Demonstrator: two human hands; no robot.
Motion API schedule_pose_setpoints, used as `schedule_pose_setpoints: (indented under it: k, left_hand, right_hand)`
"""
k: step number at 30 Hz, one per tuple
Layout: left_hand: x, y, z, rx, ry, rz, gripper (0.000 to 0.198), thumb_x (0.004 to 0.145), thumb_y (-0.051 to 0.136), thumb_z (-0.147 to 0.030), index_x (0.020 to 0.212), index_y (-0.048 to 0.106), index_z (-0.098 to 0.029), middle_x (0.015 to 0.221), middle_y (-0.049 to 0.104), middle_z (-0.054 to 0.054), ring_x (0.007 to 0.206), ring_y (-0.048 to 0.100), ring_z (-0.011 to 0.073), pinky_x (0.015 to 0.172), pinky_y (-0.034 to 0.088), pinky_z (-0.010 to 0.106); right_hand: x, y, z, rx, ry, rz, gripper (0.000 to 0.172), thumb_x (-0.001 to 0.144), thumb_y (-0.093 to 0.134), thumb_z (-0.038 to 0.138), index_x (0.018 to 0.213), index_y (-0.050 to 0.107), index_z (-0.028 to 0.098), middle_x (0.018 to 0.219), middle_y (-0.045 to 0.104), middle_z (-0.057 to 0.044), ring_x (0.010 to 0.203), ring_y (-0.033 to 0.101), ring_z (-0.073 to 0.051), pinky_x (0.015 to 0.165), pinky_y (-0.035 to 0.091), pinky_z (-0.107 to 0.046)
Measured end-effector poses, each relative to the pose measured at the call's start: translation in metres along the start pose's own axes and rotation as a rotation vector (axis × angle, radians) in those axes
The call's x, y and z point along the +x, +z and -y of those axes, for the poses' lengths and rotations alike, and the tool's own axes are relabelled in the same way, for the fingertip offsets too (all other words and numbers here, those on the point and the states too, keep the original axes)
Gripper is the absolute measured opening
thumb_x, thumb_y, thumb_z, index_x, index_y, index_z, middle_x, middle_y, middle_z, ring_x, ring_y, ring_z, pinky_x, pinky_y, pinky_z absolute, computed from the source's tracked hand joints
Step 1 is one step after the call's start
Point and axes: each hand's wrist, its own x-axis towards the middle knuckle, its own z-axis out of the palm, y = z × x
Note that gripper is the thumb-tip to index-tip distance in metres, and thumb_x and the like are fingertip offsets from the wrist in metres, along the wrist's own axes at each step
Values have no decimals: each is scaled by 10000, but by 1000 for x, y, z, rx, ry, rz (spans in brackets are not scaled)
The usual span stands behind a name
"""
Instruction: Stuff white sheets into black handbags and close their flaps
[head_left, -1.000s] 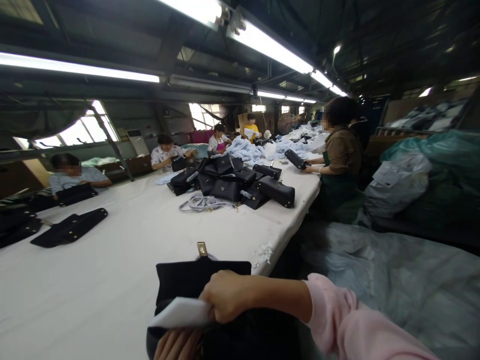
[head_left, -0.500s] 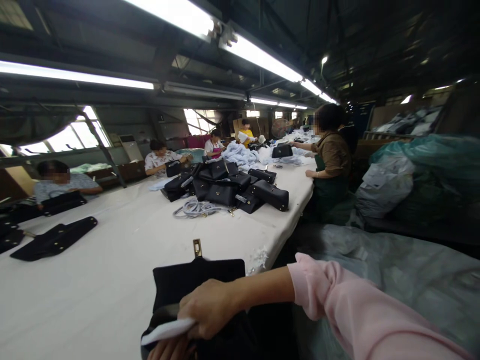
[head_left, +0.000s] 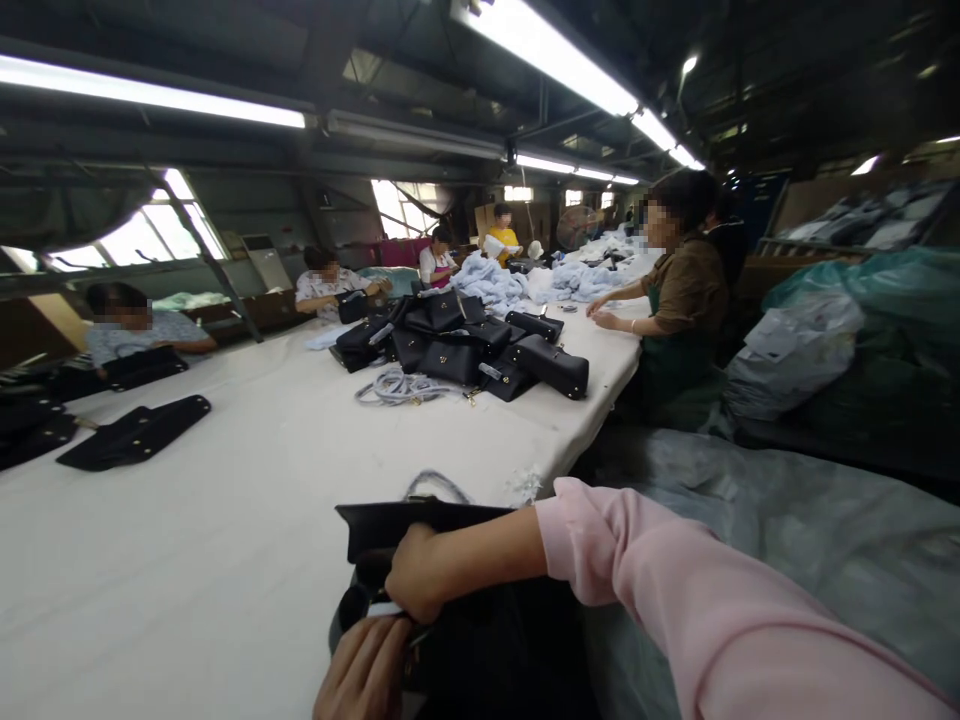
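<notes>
A black handbag (head_left: 480, 640) with its flap raised lies at the near edge of the table. My right hand (head_left: 420, 580) reaches down into the bag's mouth, its fingers hidden inside. Below that hand a small piece of something white (head_left: 386, 608) shows at the opening; I cannot make out whether it is paper or cloth. My left hand (head_left: 364, 665) grips the bag's front edge, fingers bent together over it. Behind the raised flap stands a grey wrapped handle loop (head_left: 439, 485).
Black handbags (head_left: 450, 350) lie heaped on the white-covered table (head_left: 247, 520), beside coiled grey straps (head_left: 401, 387). A flat black bag piece (head_left: 135, 432) lies at left. A co-worker in brown (head_left: 679, 300) stands at right; others sit along the far side. Plastic sheeting (head_left: 720, 510) covers things at right.
My right hand has pushed the white piece down into the bag, so less of it shows. The flap has tilted and the handle loop appears behind it. My left hand has come further into view.
</notes>
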Motion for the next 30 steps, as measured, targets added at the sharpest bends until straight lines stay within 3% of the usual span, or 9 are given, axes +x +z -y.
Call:
schedule_pose_setpoints:
  k: [3, 6, 9, 13, 16, 21, 24, 27, 30]
  left_hand:
    - [11, -15, -4, -25, -112, 22, 230, 880, 464, -57, 1018, 630, -137, 938, 692, 81, 937, 635, 189, 836, 528, 299]
    - [15, -27, -3, -27, -232, 66, 176, 893, 492, -101, 990, 631, -149, 930, 681, 74, 933, 629, 187, 835, 535, 308]
    - [20, -30, -9, -62, -234, 63, 173, 893, 497, -96, 980, 632, -160, 889, 678, 59, 890, 627, 172, 819, 537, 300]
    - [36, -24, -31, -89, -208, 35, 230, 887, 459, -50, 1001, 628, -158, 861, 679, 55, 857, 623, 167, 804, 530, 300]
    - [45, -26, -33, -62, -257, 56, 222, 883, 482, -49, 1005, 627, -164, 800, 662, 38, 772, 603, 160, 733, 509, 299]
    - [32, -42, -5, 72, -334, 20, 142, 879, 545, -99, 970, 633, -163, 856, 667, 43, 826, 597, 177, 786, 469, 327]
    - [16, -45, 0, 181, -415, -20, 135, 864, 551, -73, 930, 631, -160, 875, 664, 53, 846, 589, 192, 815, 456, 350]
    - [6, -42, -7, 252, -526, -3, 135, 859, 544, -64, 875, 632, -165, 906, 640, 72, 884, 579, 204, 834, 468, 363]
    - [2, -40, -12, 347, -584, 17, 129, 834, 585, -92, 902, 655, -176, 1136, 592, 134, 1085, 540, 277, 907, 469, 439]
  right_hand:
    - [-11, -13, -8, 207, -79, 269, 200, 690, 685, 215, 529, 583, 154, 550, 615, -21, 558, 615, -192, 551, 499, -293]
    - [-34, -20, -18, 466, -112, 151, 236, 841, 590, 349, 759, 667, 142, 661, 648, -8, 593, 608, -145, 506, 426, -213]
    - [-44, -10, -15, 356, -149, -8, 298, 914, 487, 341, 881, 704, 138, 756, 695, -50, 640, 611, -157, 533, 397, -232]
    - [-30, 9, -5, 146, -157, 130, 197, 814, 553, 154, 877, 724, 79, 785, 715, -109, 600, 587, -172, 518, 391, -253]
    - [-21, 7, -11, 231, -187, 190, 180, 821, 581, 153, 892, 730, 80, 734, 703, -62, 558, 550, -139, 509, 388, -229]
    - [-34, -4, -19, 680, -293, -228, 332, 955, 478, 333, 1098, 703, 137, 952, 723, -19, 837, 644, -145, 714, 442, -184]
    - [-37, -4, -8, 739, -299, -444, 314, 953, 483, 286, 1170, 687, 186, 1144, 701, -37, 1057, 631, -171, 906, 420, -205]
    - [-34, -2, 3, 695, -279, -446, 276, 925, 515, 233, 1101, 728, 229, 1096, 724, -43, 1038, 650, -195, 914, 433, -241]
    - [-33, -1, 10, 673, -213, -406, 286, 922, 493, 224, 1039, 749, 273, 1053, 736, -42, 1016, 658, -218, 886, 458, -273]
